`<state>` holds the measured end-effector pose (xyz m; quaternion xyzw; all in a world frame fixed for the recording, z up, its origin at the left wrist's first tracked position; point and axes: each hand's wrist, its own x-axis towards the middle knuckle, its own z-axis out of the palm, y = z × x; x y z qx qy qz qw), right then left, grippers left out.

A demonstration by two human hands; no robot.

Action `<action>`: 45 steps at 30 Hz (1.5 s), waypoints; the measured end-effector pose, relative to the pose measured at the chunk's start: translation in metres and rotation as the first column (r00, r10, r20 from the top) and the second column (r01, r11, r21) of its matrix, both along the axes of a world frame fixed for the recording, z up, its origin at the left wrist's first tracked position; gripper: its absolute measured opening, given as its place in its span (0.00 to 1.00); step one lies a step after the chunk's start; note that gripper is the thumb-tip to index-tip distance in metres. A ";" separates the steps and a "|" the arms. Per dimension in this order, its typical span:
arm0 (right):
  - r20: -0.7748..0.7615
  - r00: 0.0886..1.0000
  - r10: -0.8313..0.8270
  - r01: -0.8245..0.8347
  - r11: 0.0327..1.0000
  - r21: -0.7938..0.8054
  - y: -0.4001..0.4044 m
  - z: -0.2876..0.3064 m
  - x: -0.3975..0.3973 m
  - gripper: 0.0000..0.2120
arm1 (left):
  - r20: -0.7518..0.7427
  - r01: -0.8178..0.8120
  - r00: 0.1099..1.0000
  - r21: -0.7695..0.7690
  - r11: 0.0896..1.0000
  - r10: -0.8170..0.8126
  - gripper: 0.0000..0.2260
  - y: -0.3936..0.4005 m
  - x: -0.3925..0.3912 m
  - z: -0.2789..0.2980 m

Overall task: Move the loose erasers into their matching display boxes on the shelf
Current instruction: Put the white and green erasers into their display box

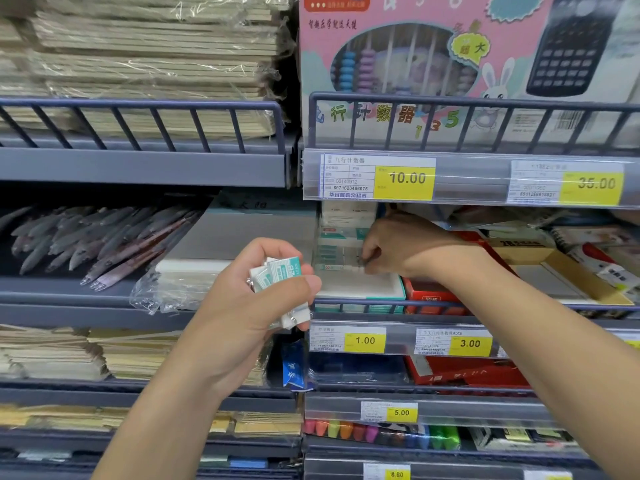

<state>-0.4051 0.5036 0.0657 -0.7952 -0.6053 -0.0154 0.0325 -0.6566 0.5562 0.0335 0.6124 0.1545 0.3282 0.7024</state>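
My left hand [256, 299] grips a bunch of several small white erasers with teal sleeves [280, 275] in front of the middle shelf. My right hand [398, 247] reaches into the white and teal eraser display box [360, 289] on that shelf, fingertips curled down and pinching something small at the rows of erasers [332, 252]; blur hides what it pinches. Beside that box, on its right, stands a red display box [429, 296].
A wire rail [388, 303] runs along the shelf front. Pens [97, 240] lie at the left, wrapped white packs [180, 285] beside them. An open yellow box [561, 271] sits right. The shelf above with price tags [405, 181] overhangs my right hand.
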 end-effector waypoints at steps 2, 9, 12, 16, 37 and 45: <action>0.021 1.000 0.010 -0.009 0.999 -0.032 0.000 0.002 -0.001 0.06 | -0.008 -0.002 1.000 0.016 1.000 0.002 0.15 -0.001 0.001 0.000; -0.215 0.971 0.104 -0.054 0.973 0.225 -0.029 0.015 -0.034 0.10 | -0.017 0.013 1.000 0.050 0.999 -0.012 0.15 -0.006 0.002 0.003; -0.624 0.662 0.416 -0.127 0.882 0.453 -0.050 0.021 -0.065 0.07 | 0.002 0.005 1.000 0.054 0.999 -0.005 0.15 -0.008 0.004 0.003; -0.724 0.492 0.482 -0.205 0.873 0.442 -0.063 0.015 -0.088 0.15 | 0.080 -0.006 0.997 0.001 1.000 0.005 0.12 -0.013 0.007 0.005; -0.689 0.725 0.016 0.255 0.923 0.290 -0.034 0.012 -0.031 0.06 | 0.087 -0.040 0.995 -0.065 0.997 0.045 0.14 0.000 0.002 -0.006; -0.523 0.846 -0.100 0.152 0.987 0.058 -0.004 0.005 -0.033 0.07 | 0.096 -0.036 0.995 -0.057 0.998 0.041 0.13 0.001 0.003 -0.008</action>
